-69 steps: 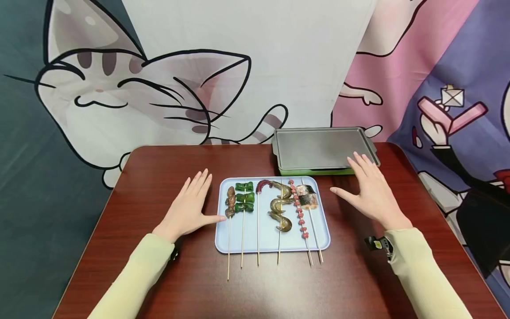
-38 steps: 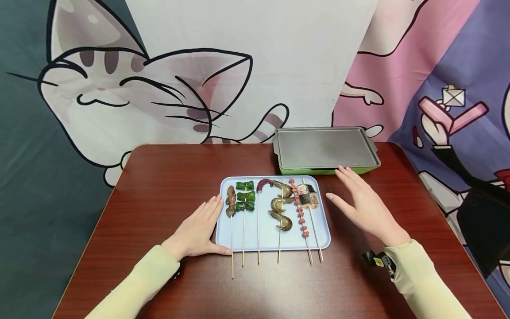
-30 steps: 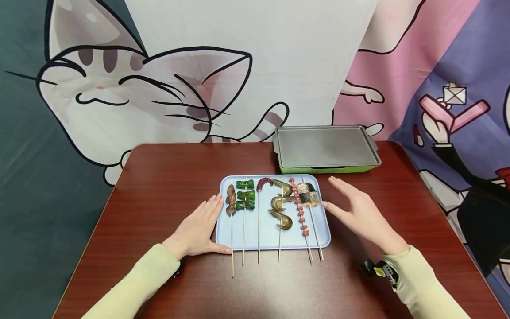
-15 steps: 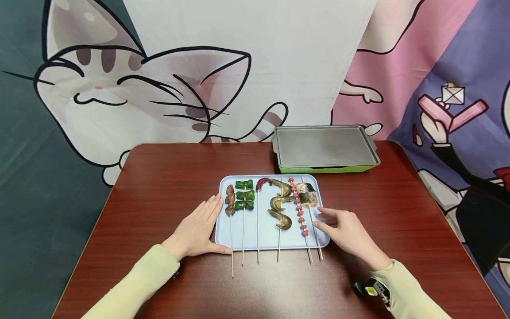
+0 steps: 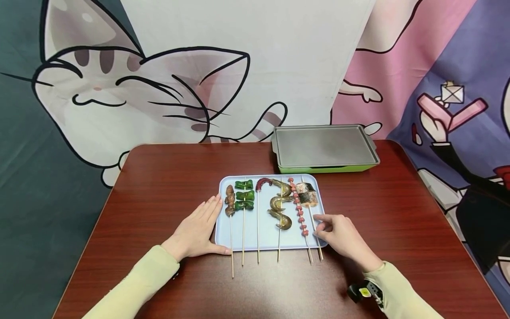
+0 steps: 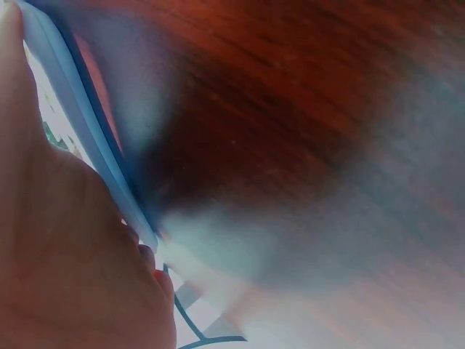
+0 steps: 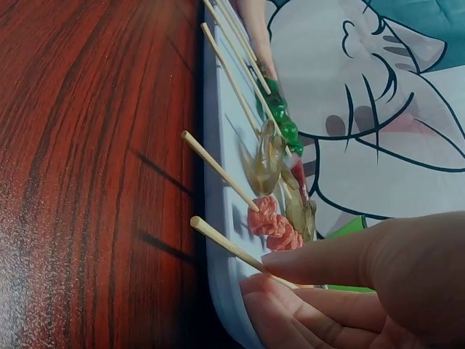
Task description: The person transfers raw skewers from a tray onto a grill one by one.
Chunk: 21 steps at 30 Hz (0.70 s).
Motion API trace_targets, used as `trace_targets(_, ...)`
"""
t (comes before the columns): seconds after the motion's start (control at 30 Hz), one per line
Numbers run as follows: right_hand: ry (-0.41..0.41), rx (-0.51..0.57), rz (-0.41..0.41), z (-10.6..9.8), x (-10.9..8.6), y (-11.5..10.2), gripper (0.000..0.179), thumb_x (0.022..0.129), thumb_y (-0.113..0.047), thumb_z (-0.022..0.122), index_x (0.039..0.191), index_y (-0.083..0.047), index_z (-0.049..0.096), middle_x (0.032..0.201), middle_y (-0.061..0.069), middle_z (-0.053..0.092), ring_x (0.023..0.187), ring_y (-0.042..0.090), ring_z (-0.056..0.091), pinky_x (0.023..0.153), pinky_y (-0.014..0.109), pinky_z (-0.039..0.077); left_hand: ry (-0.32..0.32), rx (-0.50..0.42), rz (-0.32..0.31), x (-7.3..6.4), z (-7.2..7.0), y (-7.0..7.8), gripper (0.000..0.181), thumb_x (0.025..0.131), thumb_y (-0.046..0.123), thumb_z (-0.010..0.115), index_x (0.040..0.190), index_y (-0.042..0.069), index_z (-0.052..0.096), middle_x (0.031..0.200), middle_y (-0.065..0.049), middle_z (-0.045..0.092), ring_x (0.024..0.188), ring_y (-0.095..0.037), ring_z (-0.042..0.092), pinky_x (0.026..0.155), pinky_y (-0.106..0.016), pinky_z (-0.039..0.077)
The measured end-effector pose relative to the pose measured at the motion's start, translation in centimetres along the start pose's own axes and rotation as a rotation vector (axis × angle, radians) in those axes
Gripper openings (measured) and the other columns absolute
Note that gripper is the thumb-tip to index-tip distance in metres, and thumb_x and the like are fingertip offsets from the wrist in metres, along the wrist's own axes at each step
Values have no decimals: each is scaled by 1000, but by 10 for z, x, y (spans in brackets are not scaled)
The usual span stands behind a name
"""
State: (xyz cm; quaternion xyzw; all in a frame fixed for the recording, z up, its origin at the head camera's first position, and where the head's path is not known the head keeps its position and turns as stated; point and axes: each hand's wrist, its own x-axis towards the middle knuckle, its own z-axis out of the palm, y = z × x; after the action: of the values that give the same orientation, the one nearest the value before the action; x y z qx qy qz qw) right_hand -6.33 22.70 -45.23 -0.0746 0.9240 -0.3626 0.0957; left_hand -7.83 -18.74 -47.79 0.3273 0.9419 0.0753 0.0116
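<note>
A pale blue tray (image 5: 264,243) carries several skewers. At its right side lies the fish skewer (image 5: 307,195); my right hand (image 5: 344,235) has its thumb and fingers curled about that stick (image 7: 229,246), the thumb touching it. The fish pieces are hidden in the right wrist view. Beside it is a skewer of small red pieces (image 5: 299,212), then shrimp (image 5: 280,204), a tentacle (image 5: 263,182), green pepper rolls (image 5: 244,195) and brown meat (image 5: 229,199). My left hand (image 5: 195,230) rests with straight fingers along the tray's left rim, thumb at the front corner.
A grill (image 5: 326,146) with a flat grey plate and green base stands at the back right of the brown wooden table (image 5: 175,164). Skewer stick ends jut past the tray's front edge. A cloth printed with cartoon cats (image 5: 99,97) hangs behind.
My right hand has come from right of the tray, down and leftward to the fish skewer's stick, its fingers curling. My left hand has moved onto the tray's left rim and stays there.
</note>
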Motion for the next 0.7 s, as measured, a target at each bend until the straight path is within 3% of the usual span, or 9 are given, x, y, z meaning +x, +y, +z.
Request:
trace_targets(0.13,-20,50,-1,-1,1,1,33,87,1,73,119,8,71,74,-5,65,66,9,58,61,23,45,4,-4,0,0,2,-1,130,77,89,54,155,-11,29,163,-26,22,150,-38,22,121,-47,21)
trace_targets(0.3,-96,302,65,-2,0,3,40,87,6,70,125,17,62,78,6,66,68,16,65,60,30,59,-9,-12,-10,1,-3,2,130,75,89,57,154,-11,31,163,-26,24,150,-38,23,120,-48,24)
trace_targets(0.4,-135,431,110,-3,-1,4,45,87,8,68,129,21,56,83,11,66,71,21,66,60,35,62,-27,-3,-17,1,-6,3,130,75,88,58,155,-11,30,163,-25,23,150,-37,22,120,-48,24)
trace_targets(0.57,-142,493,144,-2,-1,8,45,87,10,65,130,20,55,85,14,65,73,23,67,62,37,62,-54,11,-28,2,-7,4,129,76,88,57,156,-10,28,164,-24,22,151,-36,21,121,-47,22)
trace_targets(0.7,-139,504,133,-2,-3,10,45,87,11,63,131,20,55,86,15,64,73,23,68,62,38,62,-39,8,-23,1,-6,3,130,76,88,58,155,-10,29,164,-24,22,151,-37,22,121,-47,23)
